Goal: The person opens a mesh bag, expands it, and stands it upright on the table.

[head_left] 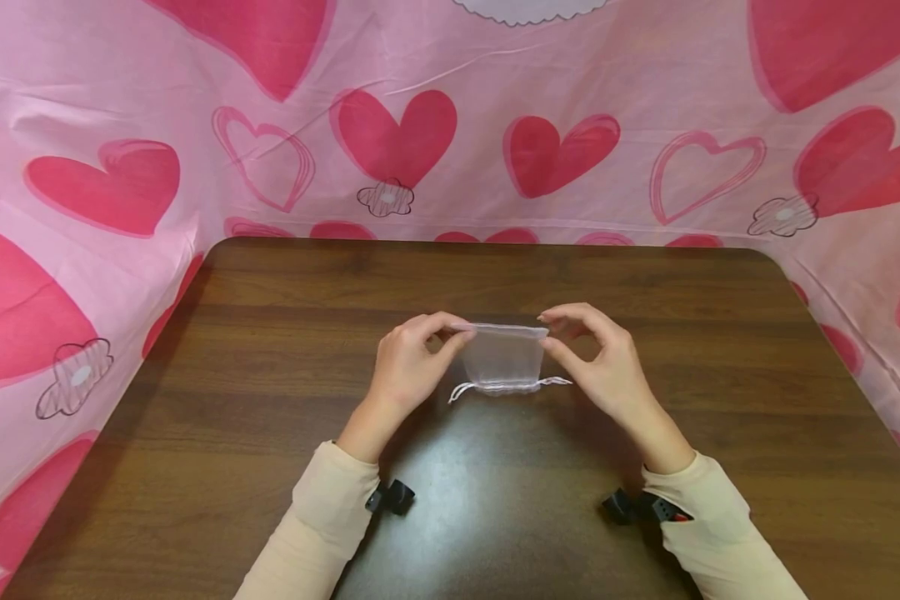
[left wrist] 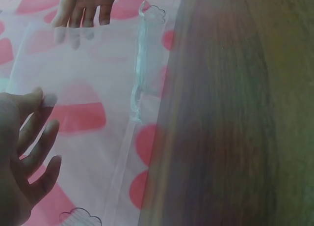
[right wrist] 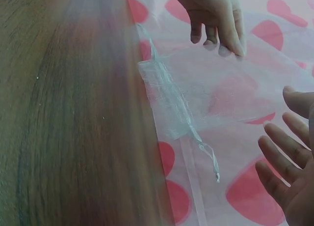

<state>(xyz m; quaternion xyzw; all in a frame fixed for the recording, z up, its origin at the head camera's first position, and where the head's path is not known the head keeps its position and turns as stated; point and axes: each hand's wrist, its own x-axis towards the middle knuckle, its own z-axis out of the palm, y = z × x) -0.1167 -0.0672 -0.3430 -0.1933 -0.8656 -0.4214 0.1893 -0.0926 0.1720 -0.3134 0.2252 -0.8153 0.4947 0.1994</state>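
Note:
A small sheer white drawstring bag is held up above the table, its corded end lowest and white cord loops sticking out on both sides. My left hand pinches its upper left corner between thumb and index finger. At the upper right corner is my right hand, thumb beside the edge and index finger parted from it. The right wrist view has the right hand with fingers spread beside the bag. In the left wrist view the bag looks flat and see-through; no contents are visible.
A dark brown wooden table lies beneath the hands. Pink cloth with red hearts hangs behind and along the sides of it. Small black devices are at both wrists, by the beige sleeves.

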